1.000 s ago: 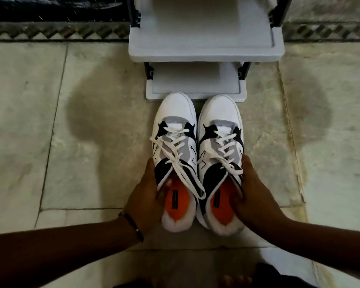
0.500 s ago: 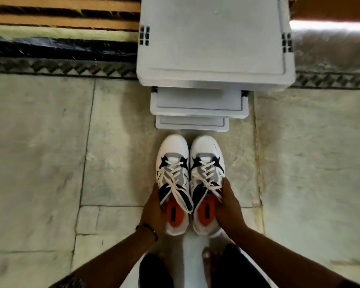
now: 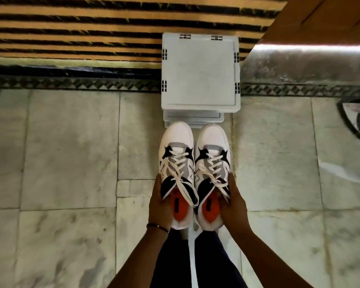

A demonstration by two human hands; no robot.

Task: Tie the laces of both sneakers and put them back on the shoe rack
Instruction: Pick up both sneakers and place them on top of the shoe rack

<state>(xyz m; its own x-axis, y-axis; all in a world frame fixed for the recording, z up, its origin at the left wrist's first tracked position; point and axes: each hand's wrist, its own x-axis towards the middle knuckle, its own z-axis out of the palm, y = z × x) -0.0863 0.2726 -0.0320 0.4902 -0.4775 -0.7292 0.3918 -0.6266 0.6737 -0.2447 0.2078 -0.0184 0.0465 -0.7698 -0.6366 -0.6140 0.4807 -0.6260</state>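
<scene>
Two white, grey and black sneakers with orange insoles are held side by side above the floor, toes toward the rack. My left hand (image 3: 161, 206) grips the heel side of the left sneaker (image 3: 176, 154). My right hand (image 3: 234, 206) grips the heel side of the right sneaker (image 3: 213, 156). Their white laces lie criss-crossed with loose ends trailing toward the heels. The grey plastic shoe rack (image 3: 200, 80) stands just beyond the toes, seen from above, its lower shelves peeking out under the top shelf.
Marble floor tiles (image 3: 71, 152) spread on both sides. A patterned border strip (image 3: 75, 84) and a striped orange-black wall (image 3: 75, 28) run behind the rack. A brown panel (image 3: 324, 19) is at the top right. My dark-trousered legs (image 3: 175, 256) are below the sneakers.
The view has risen, so I now look down from higher up. Both sneakers have come up off the floor in my hands, and the rack's top shelf is fully in sight.
</scene>
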